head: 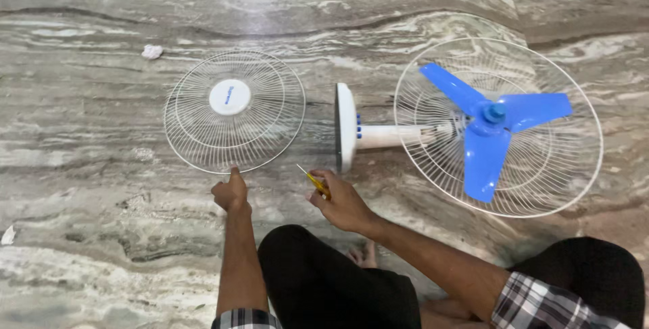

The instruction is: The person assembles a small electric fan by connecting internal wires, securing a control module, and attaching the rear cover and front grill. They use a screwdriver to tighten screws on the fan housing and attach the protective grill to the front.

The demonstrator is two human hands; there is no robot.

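With the front grille [234, 110] already off and lying flat at centre-left, the fan [473, 123] lies on its side at right, blue blades [488, 121] still mounted in the rear guard. The left hand [231, 192], loosely curled, touches the grille's rim; the right hand [341, 200] grips a yellow screwdriver [313, 181].

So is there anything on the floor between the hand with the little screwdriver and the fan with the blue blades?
Nothing visible blocks it. The right hand holds a yellow screwdriver just in front of the fan's round white base, with only bare marble floor between them. The loose white grille lies off to the side, by the left hand.
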